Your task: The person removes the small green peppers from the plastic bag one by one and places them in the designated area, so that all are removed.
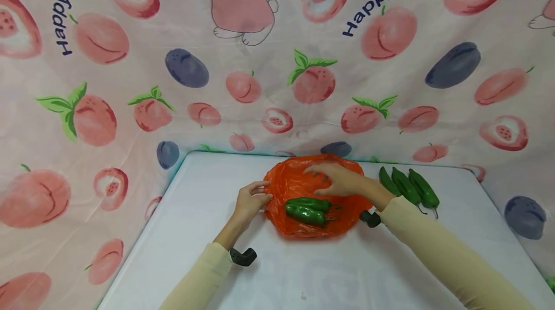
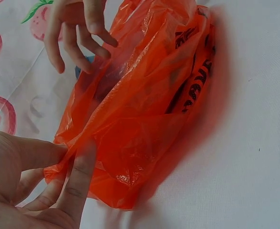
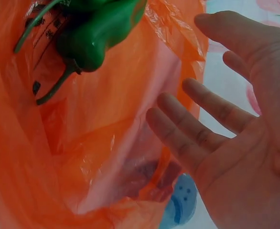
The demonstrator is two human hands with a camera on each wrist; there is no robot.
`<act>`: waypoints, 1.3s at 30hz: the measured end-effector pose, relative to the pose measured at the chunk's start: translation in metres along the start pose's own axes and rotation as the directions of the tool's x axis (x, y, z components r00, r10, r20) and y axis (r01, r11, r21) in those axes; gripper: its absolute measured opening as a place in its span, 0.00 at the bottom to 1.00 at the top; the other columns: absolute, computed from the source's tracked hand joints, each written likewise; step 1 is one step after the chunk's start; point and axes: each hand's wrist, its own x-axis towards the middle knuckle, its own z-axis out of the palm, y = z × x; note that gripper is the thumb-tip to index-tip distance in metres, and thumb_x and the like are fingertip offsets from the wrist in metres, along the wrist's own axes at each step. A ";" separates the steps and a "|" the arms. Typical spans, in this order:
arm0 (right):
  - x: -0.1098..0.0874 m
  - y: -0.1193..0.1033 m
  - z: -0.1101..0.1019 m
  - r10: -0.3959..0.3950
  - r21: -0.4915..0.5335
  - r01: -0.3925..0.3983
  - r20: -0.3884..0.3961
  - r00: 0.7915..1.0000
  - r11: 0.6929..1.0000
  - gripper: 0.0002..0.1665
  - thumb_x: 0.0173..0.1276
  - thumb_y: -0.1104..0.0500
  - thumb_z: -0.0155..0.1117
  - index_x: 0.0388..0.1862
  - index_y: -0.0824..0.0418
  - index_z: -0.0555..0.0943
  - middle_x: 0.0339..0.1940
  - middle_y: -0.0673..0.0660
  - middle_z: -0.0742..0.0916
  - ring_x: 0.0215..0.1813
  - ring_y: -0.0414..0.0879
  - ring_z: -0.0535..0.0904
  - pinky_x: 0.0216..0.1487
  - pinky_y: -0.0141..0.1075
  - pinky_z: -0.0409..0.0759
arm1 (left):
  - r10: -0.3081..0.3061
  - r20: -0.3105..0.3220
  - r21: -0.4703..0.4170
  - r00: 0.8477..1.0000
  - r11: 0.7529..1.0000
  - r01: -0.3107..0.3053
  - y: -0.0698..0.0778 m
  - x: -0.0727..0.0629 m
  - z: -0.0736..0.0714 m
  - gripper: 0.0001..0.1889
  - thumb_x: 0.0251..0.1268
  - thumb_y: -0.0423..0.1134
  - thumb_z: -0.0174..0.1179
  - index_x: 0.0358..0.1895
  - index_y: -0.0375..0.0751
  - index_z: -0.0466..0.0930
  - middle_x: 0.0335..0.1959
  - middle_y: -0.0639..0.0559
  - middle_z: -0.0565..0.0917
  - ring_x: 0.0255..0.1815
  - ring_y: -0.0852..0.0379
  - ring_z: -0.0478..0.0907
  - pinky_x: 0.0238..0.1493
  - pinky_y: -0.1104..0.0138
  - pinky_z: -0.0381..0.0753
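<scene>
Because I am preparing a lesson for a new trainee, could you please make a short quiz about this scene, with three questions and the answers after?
1. Count: how many green peppers lie on the white table outside the orange bag?
2. True or false: the right grip holds nothing.
3. Choose one. The left grip pinches: A, the white table; B, a green pepper; C, the orange bag.

Key: 1, three; 2, true; 3, C.
</scene>
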 end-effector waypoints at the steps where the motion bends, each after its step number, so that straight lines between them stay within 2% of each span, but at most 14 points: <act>1: 0.001 0.000 0.001 0.004 0.003 -0.005 0.012 1.000 1.000 0.35 0.69 0.57 0.73 0.73 0.54 0.73 0.66 0.60 0.80 0.62 0.59 0.78 0.60 0.53 0.81 | 0.000 0.001 -0.002 1.000 1.000 0.000 0.000 0.000 0.000 0.20 0.69 0.32 0.66 0.62 0.42 0.82 0.50 0.41 0.82 0.33 0.52 0.85 0.42 0.58 0.89; 8: 0.006 0.002 0.009 0.027 -0.002 -0.027 0.080 0.996 1.000 0.36 0.70 0.56 0.72 0.75 0.54 0.70 0.64 0.60 0.82 0.62 0.58 0.79 0.60 0.54 0.82 | -0.003 -0.005 0.008 1.000 1.000 0.003 -0.001 0.000 0.000 0.19 0.69 0.33 0.66 0.62 0.43 0.82 0.50 0.41 0.82 0.35 0.52 0.85 0.42 0.62 0.89; 13: 0.010 0.003 0.015 0.046 0.000 -0.047 0.110 0.993 0.999 0.37 0.70 0.57 0.72 0.75 0.54 0.71 0.64 0.59 0.82 0.63 0.57 0.78 0.60 0.53 0.82 | 0.000 -0.004 0.011 1.000 1.000 0.001 0.000 0.000 -0.001 0.19 0.69 0.32 0.66 0.62 0.43 0.82 0.50 0.41 0.82 0.34 0.52 0.85 0.42 0.60 0.89; 22: 0.013 0.004 0.027 0.062 0.081 -0.078 0.187 0.980 0.994 0.35 0.70 0.65 0.70 0.74 0.52 0.72 0.67 0.60 0.80 0.67 0.60 0.76 0.63 0.55 0.80 | -0.004 0.001 0.006 1.000 1.000 0.004 -0.003 0.000 -0.002 0.19 0.69 0.32 0.66 0.62 0.43 0.82 0.50 0.41 0.81 0.34 0.51 0.85 0.44 0.57 0.89; 27: 0.016 0.005 0.032 0.048 0.067 -0.062 0.199 0.979 0.996 0.33 0.69 0.68 0.69 0.71 0.53 0.75 0.66 0.58 0.81 0.65 0.57 0.76 0.63 0.53 0.80 | 0.000 0.000 0.004 1.000 1.000 0.000 -0.004 0.001 -0.002 0.19 0.68 0.32 0.67 0.62 0.43 0.82 0.50 0.40 0.81 0.34 0.51 0.85 0.44 0.57 0.89; 39: 0.021 0.009 0.039 0.107 0.021 -0.115 0.221 0.969 0.993 0.33 0.68 0.69 0.70 0.68 0.44 0.79 0.60 0.50 0.82 0.62 0.50 0.76 0.66 0.53 0.77 | -0.003 -0.007 0.007 1.000 1.000 0.003 -0.001 -0.001 -0.001 0.19 0.69 0.32 0.67 0.62 0.43 0.82 0.50 0.40 0.82 0.35 0.51 0.85 0.44 0.58 0.89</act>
